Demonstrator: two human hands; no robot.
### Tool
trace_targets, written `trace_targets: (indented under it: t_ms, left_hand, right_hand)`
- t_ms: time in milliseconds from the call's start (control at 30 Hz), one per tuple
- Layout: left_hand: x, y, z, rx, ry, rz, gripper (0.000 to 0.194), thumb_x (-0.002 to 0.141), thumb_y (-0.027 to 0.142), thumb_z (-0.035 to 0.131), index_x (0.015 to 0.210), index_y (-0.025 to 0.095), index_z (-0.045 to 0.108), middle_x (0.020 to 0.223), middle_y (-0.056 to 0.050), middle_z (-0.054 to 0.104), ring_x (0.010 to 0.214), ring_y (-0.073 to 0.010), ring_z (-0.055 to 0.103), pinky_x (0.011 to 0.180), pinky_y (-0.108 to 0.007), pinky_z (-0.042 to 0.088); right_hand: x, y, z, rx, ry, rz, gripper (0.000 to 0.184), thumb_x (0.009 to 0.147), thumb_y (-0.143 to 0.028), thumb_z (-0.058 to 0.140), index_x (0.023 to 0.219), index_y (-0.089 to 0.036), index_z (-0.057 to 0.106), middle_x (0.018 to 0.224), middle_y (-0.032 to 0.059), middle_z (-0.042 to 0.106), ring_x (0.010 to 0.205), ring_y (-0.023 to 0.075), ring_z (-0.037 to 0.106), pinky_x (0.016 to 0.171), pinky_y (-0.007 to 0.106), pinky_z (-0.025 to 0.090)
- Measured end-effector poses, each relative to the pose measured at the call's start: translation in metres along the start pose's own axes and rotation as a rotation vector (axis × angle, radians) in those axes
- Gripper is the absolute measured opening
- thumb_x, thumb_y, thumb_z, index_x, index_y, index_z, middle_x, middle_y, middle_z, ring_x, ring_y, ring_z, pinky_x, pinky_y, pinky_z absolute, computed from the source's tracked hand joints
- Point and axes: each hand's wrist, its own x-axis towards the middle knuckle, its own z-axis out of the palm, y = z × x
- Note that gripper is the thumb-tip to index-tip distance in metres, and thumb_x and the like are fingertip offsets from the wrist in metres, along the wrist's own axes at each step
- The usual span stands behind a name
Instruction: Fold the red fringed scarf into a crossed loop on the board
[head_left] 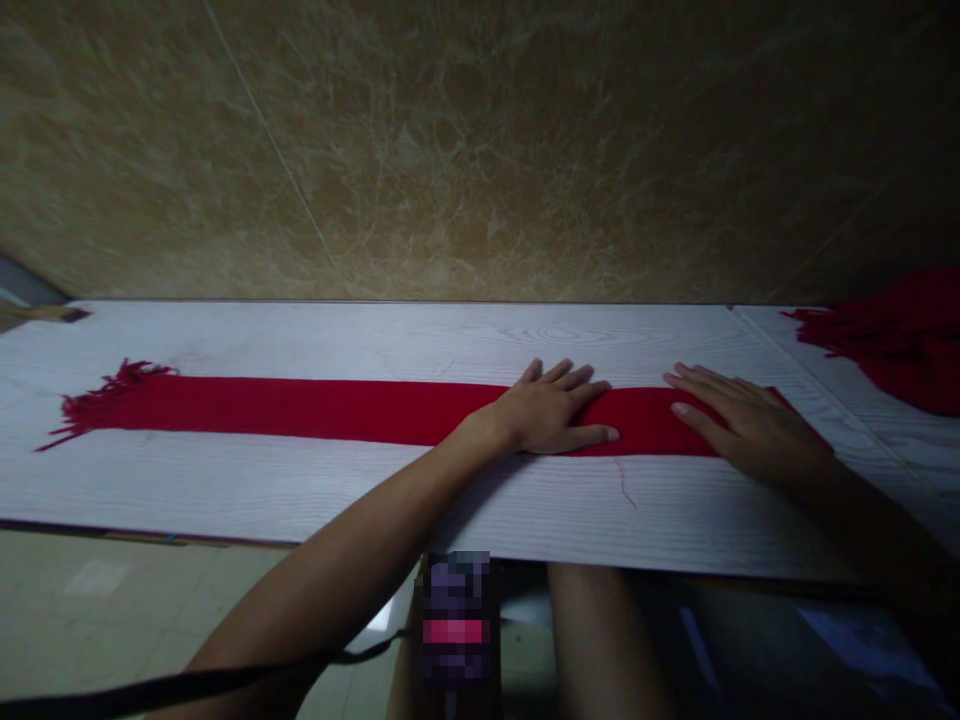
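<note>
Plainly, the left hand (551, 412) lay palm down across the red scarf (300, 408), its fingers spread and reaching past the far edge, its thumb pointing right along the cloth. To its right, the right hand (724, 415) appeared to rest flat near the scarf's right end, fingers closer together and thumb held apart; neither hand pinched anything. From where I stood, the step looked like smoothing or steadying, and I judged that any next move called for level palms and light pressure, so that the strip would not ruck or slip askew. Beyond the hands, the scarf ran left in a fairly straight band, ending in a tangled fringe (112, 395), while its right end showed a plain slanting edge. A loose red thread (627, 486) lay just on the near side, on the pale wood-grained table (285, 490). At the far right sat a red fringed bundle (911, 345), apart from the scarf, and behind everything rose a brown marbled wall (480, 150).
</note>
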Motion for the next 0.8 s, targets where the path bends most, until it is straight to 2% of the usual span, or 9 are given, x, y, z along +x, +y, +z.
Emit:
trace_targets:
  t_ms: [800]
  left_hand:
    - [-0.0002, -0.0008, 0.0013, 0.013, 0.01, 0.001, 0.085, 0.103, 0.077, 0.034, 0.17, 0.023, 0.03, 0.177, -0.01, 0.024, 0.165, -0.0338, 0.018, 0.133, -0.059, 0.012]
  right_hand:
    - [-0.0005, -0.0015, -0.0004, -0.006, 0.009, -0.006, 0.057, 0.1, -0.054, 0.043, 0.151, -0.034, 0.061, 0.158, 0.0055, 0.061, 0.148, 0.0343, 0.054, 0.122, 0.062, 0.042]
